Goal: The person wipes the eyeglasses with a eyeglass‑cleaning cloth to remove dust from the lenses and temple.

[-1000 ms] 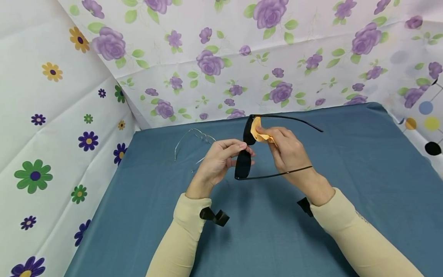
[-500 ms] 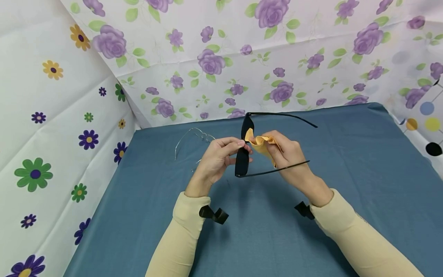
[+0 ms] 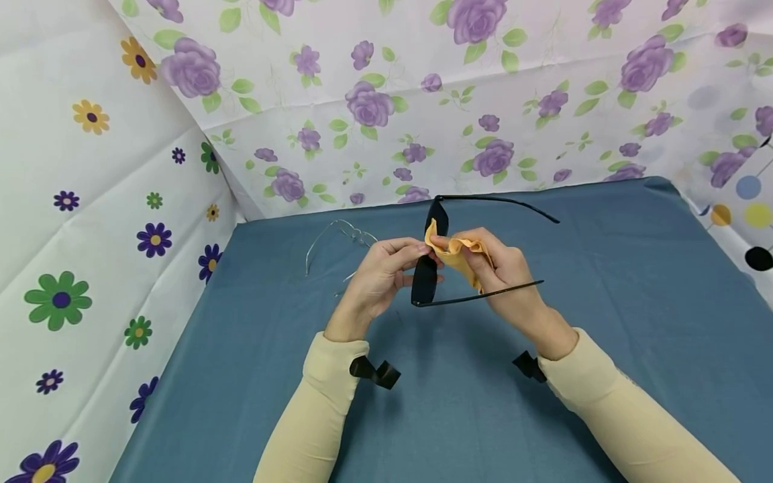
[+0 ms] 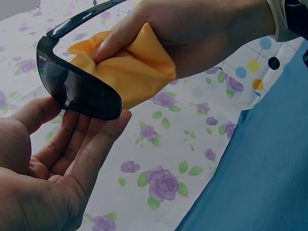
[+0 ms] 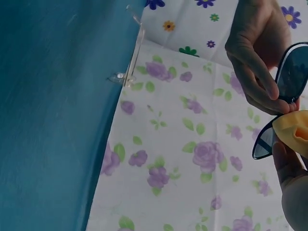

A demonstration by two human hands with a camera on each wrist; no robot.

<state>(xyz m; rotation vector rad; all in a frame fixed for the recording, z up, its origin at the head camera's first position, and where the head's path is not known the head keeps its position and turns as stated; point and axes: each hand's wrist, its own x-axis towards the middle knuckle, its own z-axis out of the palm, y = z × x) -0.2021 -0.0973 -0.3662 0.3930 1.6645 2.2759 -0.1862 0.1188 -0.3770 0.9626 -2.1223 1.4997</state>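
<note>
Black sunglasses [image 3: 425, 282] are held up above the table, lenses stacked upright and both temples pointing right. My left hand [image 3: 380, 272] pinches them at the bridge between thumb and fingers. In my right hand [image 3: 510, 275] is a crumpled yellow cloth [image 3: 454, 255], gripped between thumb and fingers and pressed against the far lens next to the bridge. From the left wrist view, the cloth [image 4: 139, 72] lies behind a dark lens [image 4: 84, 91]. The right wrist view catches the cloth [image 5: 293, 130] covering part of one lens, while the other lens [image 5: 293, 72] is bare.
Thin wire-framed clear glasses [image 3: 326, 241] lie on the blue tablecloth [image 3: 241, 376] behind my left hand, partly hidden by it. A floral sheet [image 3: 386, 154] hangs at the back, and a flower-print sheet [image 3: 90, 241] at the left.
The cloth has moved from the upper part of the far lens down towards the bridge, and more of it shows. My left hand keeps its grip on the sunglasses, which shifted only slightly.
</note>
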